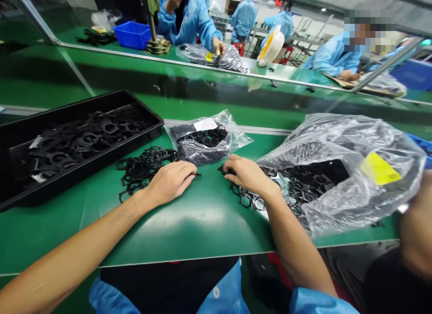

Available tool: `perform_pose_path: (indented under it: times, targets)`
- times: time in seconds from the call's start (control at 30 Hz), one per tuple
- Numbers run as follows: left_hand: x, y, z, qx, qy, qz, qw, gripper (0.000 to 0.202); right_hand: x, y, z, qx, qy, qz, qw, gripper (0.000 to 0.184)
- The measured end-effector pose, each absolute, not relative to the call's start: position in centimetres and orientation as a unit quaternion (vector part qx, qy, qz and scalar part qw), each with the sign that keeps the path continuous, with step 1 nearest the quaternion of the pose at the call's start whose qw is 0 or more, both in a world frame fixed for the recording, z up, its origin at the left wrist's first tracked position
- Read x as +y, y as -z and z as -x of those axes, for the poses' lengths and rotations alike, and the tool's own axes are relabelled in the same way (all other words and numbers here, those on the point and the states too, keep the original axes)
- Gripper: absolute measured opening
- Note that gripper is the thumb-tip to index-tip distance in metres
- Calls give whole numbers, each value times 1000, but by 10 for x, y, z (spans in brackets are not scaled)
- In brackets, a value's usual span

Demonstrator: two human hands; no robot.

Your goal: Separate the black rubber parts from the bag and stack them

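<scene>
My left hand (173, 181) is over the table's middle, fingers closed, with the end of a small black plastic part (199, 175) poking out past the fingertips. Beside it on the left lies a loose pile of black ring-shaped plastic parts (143, 168). My right hand (247, 173) is curled at the edge of another heap of black ring parts (248, 200), pinching a black part (222, 170). That heap spills from a large clear plastic bag (340, 138) with a yellow label (381, 168). Most of each held part is hidden by the fingers.
A black tray (148, 114) full of similar parts stands at the left. A smaller clear bag (202, 159) of black parts lies between and beyond my hands. Across the divider, co-workers in blue coats sit near a blue bin (133, 35). Another person's blurred arm (418, 228) is at right.
</scene>
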State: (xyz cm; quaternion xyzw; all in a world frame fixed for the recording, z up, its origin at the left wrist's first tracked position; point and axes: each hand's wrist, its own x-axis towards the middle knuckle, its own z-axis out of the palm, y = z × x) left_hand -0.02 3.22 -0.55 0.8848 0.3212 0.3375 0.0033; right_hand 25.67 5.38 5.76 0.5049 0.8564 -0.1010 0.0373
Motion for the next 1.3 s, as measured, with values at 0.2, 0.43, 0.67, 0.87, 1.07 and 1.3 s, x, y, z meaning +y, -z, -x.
perform_pose_path:
  times: [0.2, 0.43, 0.67, 0.87, 1.07, 1.3]
  targets:
    - [28, 9, -6, 362, -365, -852, 97, 5, 54, -50, -250, 866, 215, -450, -31, 13]
    - [31, 8, -5, 366, -378, -843, 107, 4, 49, -49, -243, 857, 241, -450, -67, 32]
    - [30, 8, -5, 367, -385, -840, 108, 5, 47, -38, -235, 858, 232, -453, -68, 14]
    - [30, 6, -4, 364, -406, -834, 93, 5, 48, -37, -229, 836, 271, -456, -141, 21]
    - [28, 4, -5, 336, -451, -822, 91, 3, 46, -29, -221, 686, 509, -455, -251, 42]
    - [25, 7, -9, 322, -461, -822, 89, 5, 37, -23, -207, 477, 661, -452, -362, 38]
